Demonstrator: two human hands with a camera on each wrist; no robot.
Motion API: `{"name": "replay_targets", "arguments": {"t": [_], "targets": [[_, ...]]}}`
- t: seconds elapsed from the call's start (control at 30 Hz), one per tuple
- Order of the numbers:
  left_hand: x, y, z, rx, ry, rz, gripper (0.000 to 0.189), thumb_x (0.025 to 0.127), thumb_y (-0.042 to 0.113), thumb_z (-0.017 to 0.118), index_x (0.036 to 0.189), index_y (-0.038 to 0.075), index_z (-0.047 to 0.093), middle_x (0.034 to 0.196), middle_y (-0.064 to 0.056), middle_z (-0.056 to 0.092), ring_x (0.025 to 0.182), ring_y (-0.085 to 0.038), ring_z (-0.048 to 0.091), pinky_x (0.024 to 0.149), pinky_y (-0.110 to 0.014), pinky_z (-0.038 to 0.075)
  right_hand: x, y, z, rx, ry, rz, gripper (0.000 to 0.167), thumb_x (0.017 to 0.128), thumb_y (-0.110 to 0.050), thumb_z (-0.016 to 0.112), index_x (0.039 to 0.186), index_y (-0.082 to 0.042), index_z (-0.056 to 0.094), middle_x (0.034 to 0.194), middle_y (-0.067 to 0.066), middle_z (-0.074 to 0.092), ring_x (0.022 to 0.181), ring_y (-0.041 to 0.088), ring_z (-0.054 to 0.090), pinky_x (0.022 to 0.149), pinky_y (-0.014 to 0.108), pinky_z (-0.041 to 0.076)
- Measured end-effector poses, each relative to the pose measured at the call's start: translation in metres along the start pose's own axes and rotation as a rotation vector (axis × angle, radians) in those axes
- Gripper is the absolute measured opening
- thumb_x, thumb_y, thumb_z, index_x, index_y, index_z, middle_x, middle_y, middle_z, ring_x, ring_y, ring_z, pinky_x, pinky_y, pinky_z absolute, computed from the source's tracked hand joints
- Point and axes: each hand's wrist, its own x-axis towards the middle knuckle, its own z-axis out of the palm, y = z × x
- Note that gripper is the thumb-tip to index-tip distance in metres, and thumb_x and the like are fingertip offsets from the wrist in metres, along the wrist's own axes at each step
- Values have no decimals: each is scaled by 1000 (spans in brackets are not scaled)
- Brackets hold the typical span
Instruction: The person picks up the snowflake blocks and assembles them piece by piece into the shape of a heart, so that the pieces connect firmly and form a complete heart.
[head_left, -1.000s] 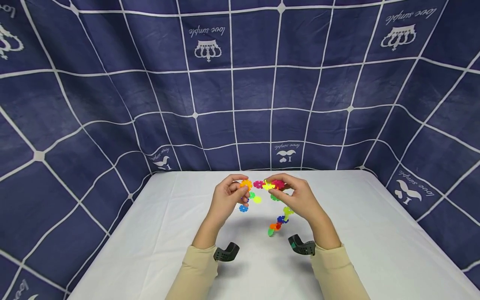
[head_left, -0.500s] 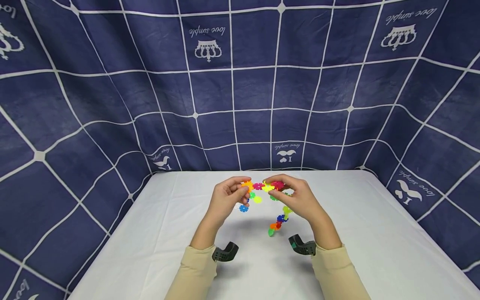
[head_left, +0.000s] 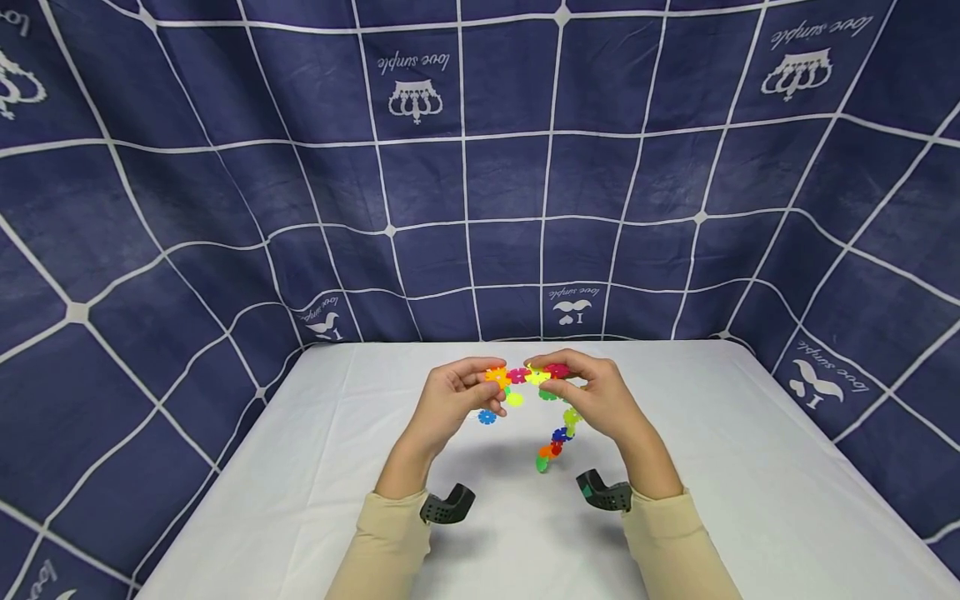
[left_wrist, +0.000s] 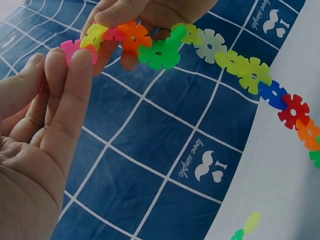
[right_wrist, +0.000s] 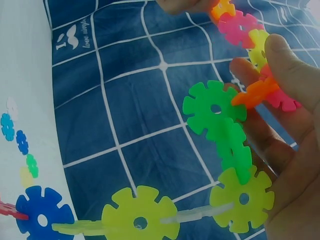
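Observation:
My left hand (head_left: 450, 404) pinches an orange notched plastic disc (head_left: 497, 379) between thumb and fingers. Against its right edge lies a pink disc (head_left: 519, 376), the end of a chain of slotted snowflake discs. My right hand (head_left: 592, 398) pinches that chain near a yellow disc (head_left: 537, 376); crimson and orange discs sit by its fingers in the right wrist view. From there the chain hangs through a green disc (right_wrist: 215, 109), yellow-green discs and a blue disc (left_wrist: 273, 94) towards the table. Whether the orange disc is slotted into the pink one, I cannot tell.
On the white tabletop (head_left: 315, 500) lies a row of other discs, among them a light blue disc (head_left: 487, 417) and a yellow disc (head_left: 514, 400). A blue checked cloth (head_left: 510, 175) hangs behind and along both sides. Both wrists wear dark straps.
My left hand has shifted slightly to the right, bringing the orange disc from a gap away up against the pink one. The right hand stays almost in place; the hanging chain sways slightly left.

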Motion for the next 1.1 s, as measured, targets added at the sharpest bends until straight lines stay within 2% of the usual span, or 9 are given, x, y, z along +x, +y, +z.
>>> {"name": "replay_targets", "arguments": {"t": [0.3,0.87,1.1], "targets": [[-1,1,1,-27,8,-6,33,93,1,66,126,2,66,82,-6,71,67,-16,72,77,-37,63,1,0,1,15,-12,-44,27,84,-6,78,109,-13,74,110,3,77,106,14,70,88,26,56],[2,-3,3,-24,-11,18,35,95,5,66,130,6,63,87,-6,70,69,-15,71,76,-30,62,0,0,2,-81,-5,-9,30,84,-11,80,112,-18,73,110,-4,76,100,11,69,85,27,57],[2,-5,-2,3,-29,47,43,94,7,67,136,12,59,89,-4,67,69,-14,69,74,-34,63,-1,0,1,-90,2,-1,29,85,-13,79,113,-18,73,111,-4,75,98,10,69,84,27,57]]}}
